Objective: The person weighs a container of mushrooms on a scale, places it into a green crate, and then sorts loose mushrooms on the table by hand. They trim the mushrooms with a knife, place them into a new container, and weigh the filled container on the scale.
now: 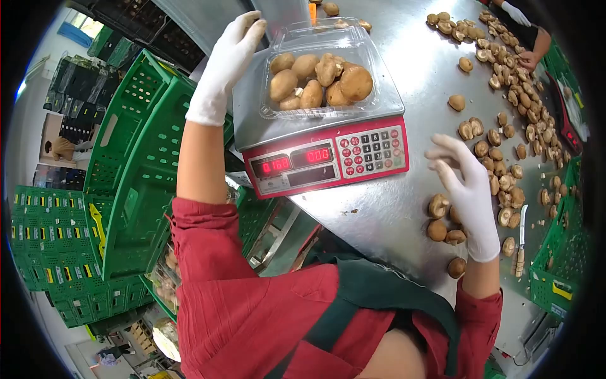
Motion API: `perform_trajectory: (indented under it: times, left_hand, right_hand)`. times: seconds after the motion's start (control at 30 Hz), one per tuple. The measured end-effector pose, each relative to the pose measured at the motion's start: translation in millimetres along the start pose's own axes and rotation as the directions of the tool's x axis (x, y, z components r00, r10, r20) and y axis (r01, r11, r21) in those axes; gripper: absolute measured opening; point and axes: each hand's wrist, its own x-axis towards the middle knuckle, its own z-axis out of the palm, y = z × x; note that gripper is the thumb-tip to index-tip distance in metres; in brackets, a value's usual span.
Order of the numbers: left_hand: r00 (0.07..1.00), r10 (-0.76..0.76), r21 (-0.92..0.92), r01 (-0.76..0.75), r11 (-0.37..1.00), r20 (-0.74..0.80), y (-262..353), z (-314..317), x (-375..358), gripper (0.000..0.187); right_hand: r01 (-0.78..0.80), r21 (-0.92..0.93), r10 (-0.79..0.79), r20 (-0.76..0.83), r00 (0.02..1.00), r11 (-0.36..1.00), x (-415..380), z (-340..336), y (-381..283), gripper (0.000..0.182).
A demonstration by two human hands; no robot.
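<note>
My left hand (228, 66), in a white glove, is raised beside the left edge of a clear plastic clamshell box (319, 112). Its fingers are stretched out and hold nothing I can see. Inside the box lie several brown mushrooms (307, 79), with the lid standing up behind them. The box sits on the steel pan of a red digital scale (325, 158), whose display reads about 0.163. To the right of the scale, my gloved right hand (470, 196) is open above the steel table, fingers apart. Loose mushrooms (437, 230) lie under and around it.
A long pile of mushrooms (511, 82) runs along the steel table (379, 221). A knife (522, 240) lies at the right. Another person's bare hand (529, 60) and gloved hand (516, 14) are at the far right. Green crates (136, 170) stand at the left.
</note>
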Motion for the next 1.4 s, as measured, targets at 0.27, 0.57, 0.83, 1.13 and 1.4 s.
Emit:
perform_trajectory:
  times: [0.27, 0.57, 0.83, 1.13, 1.4]
  left_hand:
    - [0.948, -0.286, 0.364, 0.22, 0.905, 0.14, -41.0, 33.6, 55.3, 0.067]
    - [0.996, -0.09, -0.306, 0.086, 0.948, 0.002, -22.0, 10.3, 16.6, 0.054]
    - [0.985, 0.057, 0.016, -0.06, 0.998, 0.164, 23.3, -17.3, -101.6, 0.048]
    - [0.921, -0.345, -0.437, 0.389, 0.811, 0.18, 37.4, 10.8, -133.4, 0.068]
    - [0.928, -0.355, -0.747, 0.316, 0.585, 0.114, 58.0, 35.6, -150.0, 0.079]
  right_hand:
    - [-0.121, 0.348, 0.031, 0.253, 0.967, 0.93, 56.4, 33.8, -10.5, 0.047]
    - [-0.25, 0.612, 0.036, 0.339, 0.94, 0.75, 82.0, 47.7, -17.3, 0.069]
    - [-0.218, 0.489, 0.04, 0.348, 0.937, 0.845, 104.7, 46.3, -18.1, 0.063]
    - [-0.245, 0.419, 0.083, 0.369, 0.926, 0.874, 103.2, 40.4, -23.6, 0.047]
    - [-0.278, 0.46, 0.118, 0.346, 0.931, 0.843, 83.1, 28.9, -14.7, 0.04]
